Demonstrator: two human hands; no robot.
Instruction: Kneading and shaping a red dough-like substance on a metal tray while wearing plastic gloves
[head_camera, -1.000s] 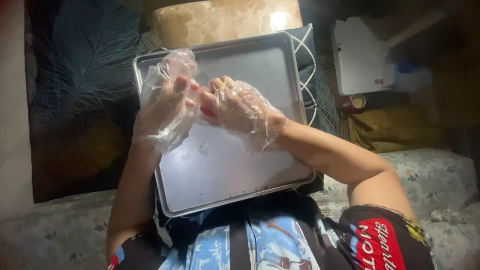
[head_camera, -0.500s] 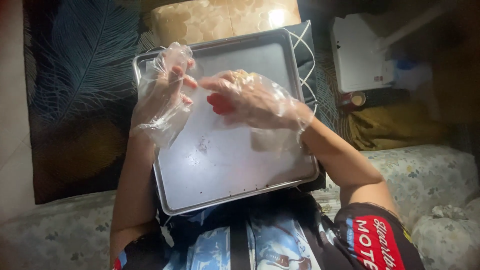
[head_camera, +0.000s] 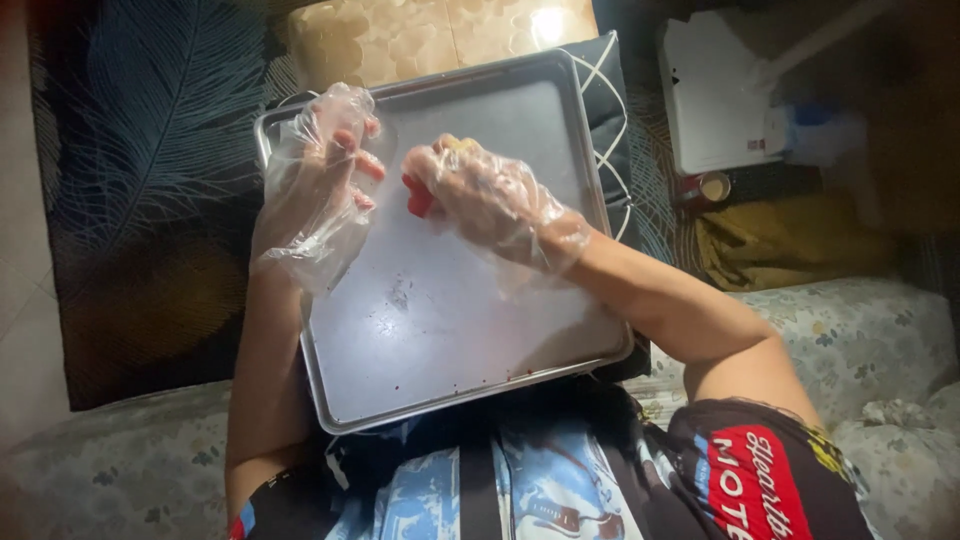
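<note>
Two gloved hands over metal tray (head_camera: 440, 330): right hand (head_camera: 480, 195) clamped on red piece (head_camera: 418, 198), left hand (head_camera: 325, 170) beside it, fingers apart.

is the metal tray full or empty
Nearly empty. The metal tray shows bare grey surface with only tiny red specks and smears; the small red thing is in the gloved right hand, above it.
</note>
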